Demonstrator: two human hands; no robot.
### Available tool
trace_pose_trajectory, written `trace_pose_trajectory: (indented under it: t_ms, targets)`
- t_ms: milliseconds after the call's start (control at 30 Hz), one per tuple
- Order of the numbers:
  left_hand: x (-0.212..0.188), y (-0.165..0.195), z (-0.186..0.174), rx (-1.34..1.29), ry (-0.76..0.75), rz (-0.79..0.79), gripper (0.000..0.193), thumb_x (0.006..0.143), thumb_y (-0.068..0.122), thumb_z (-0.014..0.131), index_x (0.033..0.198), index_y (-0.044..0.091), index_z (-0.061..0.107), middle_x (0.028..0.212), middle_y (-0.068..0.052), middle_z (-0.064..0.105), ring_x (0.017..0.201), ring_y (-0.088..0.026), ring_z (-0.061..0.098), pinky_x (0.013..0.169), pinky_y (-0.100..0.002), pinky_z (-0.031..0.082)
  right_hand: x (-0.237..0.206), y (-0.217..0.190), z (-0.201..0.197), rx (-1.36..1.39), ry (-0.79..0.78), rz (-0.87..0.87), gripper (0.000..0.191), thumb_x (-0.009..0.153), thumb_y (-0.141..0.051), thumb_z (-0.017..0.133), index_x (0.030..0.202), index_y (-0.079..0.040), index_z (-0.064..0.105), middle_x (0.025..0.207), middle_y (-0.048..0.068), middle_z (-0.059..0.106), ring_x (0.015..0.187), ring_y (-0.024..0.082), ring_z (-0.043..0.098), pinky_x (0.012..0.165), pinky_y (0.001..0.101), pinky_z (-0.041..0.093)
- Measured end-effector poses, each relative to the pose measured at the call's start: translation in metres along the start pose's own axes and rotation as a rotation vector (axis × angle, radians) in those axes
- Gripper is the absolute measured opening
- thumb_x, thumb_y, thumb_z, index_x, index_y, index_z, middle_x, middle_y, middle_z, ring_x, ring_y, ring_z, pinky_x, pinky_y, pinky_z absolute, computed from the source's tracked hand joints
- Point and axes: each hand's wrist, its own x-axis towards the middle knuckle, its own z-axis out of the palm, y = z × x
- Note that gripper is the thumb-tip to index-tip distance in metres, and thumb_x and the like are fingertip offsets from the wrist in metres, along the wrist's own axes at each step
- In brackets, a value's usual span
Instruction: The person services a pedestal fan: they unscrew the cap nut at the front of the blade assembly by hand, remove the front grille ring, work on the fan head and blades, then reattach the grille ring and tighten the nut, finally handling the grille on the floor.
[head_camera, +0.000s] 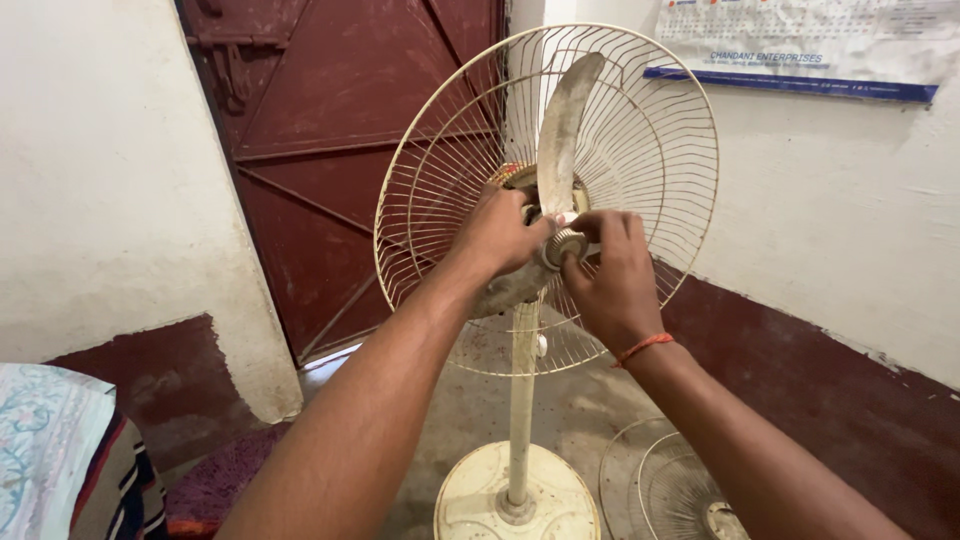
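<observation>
A cream pedestal fan stands before me with its rear wire guard (640, 130) in place and the front guard off. One dusty blade (565, 125) points upward from the hub (563, 245). My left hand (497, 235) is closed around the hub from the left, over the lower blade. My right hand (610, 268), with an orange thread at the wrist, pinches the ribbed knob at the hub's centre from the right. The fan's pole (522, 400) runs down to a round base (515, 495).
A loose front wire guard (670, 485) lies on the floor at the lower right. A dark red metal door (330, 150) stands behind the fan. A calendar (800, 45) hangs on the right wall. Folded cloth (55, 450) sits at the lower left.
</observation>
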Motion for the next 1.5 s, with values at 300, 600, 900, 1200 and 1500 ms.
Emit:
trace_pose_trajectory:
  t_ms: [300, 600, 900, 1200, 1500]
  targets:
    - [0.001, 0.000, 0.000, -0.006, 0.004, -0.008, 0.046, 0.088, 0.042, 0.074, 0.112, 0.002, 0.076, 0.105, -0.015, 0.073, 0.081, -0.021, 0.073, 0.075, -0.043, 0.059, 0.000, -0.004, -0.001, 0.064, -0.061, 0.129, 0.033, 0.085, -0.004, 0.071, 0.116, -0.003, 0.059, 0.115, 0.013, 0.056, 0.101, 0.024, 0.066, 0.084, 0.0330, 0.062]
    - [0.001, -0.001, 0.001, -0.048, -0.008, 0.011, 0.043, 0.086, 0.040, 0.074, 0.110, 0.004, 0.077, 0.100, -0.013, 0.076, 0.082, -0.024, 0.077, 0.077, -0.043, 0.061, -0.002, 0.002, 0.000, -0.058, 0.017, 0.146, 0.034, 0.088, -0.013, 0.078, 0.114, -0.003, 0.058, 0.110, 0.014, 0.058, 0.098, 0.028, 0.064, 0.086, 0.0419, 0.054]
    - [-0.001, -0.003, 0.001, -0.020, 0.093, 0.138, 0.042, 0.087, 0.038, 0.077, 0.108, 0.002, 0.078, 0.102, -0.018, 0.072, 0.087, -0.026, 0.073, 0.079, -0.044, 0.058, -0.004, 0.002, 0.003, -0.057, 0.035, -0.089, 0.031, 0.085, -0.006, 0.073, 0.114, -0.006, 0.064, 0.114, 0.016, 0.058, 0.104, 0.032, 0.064, 0.085, 0.0375, 0.058]
    - [-0.002, -0.002, 0.001, -0.098, -0.044, -0.065, 0.045, 0.086, 0.039, 0.069, 0.110, 0.000, 0.074, 0.093, -0.016, 0.078, 0.080, -0.028, 0.079, 0.075, -0.044, 0.064, -0.005, 0.019, 0.011, 0.157, -0.008, 0.440, 0.034, 0.087, -0.016, 0.078, 0.111, -0.001, 0.060, 0.103, 0.009, 0.070, 0.091, 0.020, 0.073, 0.082, 0.0336, 0.058]
    - [0.003, -0.012, 0.006, 0.015, 0.049, 0.116, 0.049, 0.079, 0.040, 0.074, 0.104, -0.002, 0.078, 0.113, -0.025, 0.068, 0.092, -0.032, 0.074, 0.085, -0.044, 0.059, -0.006, 0.025, 0.009, 0.176, 0.044, 0.189, 0.031, 0.086, -0.005, 0.072, 0.116, -0.002, 0.064, 0.108, 0.013, 0.063, 0.092, 0.020, 0.071, 0.080, 0.0310, 0.062]
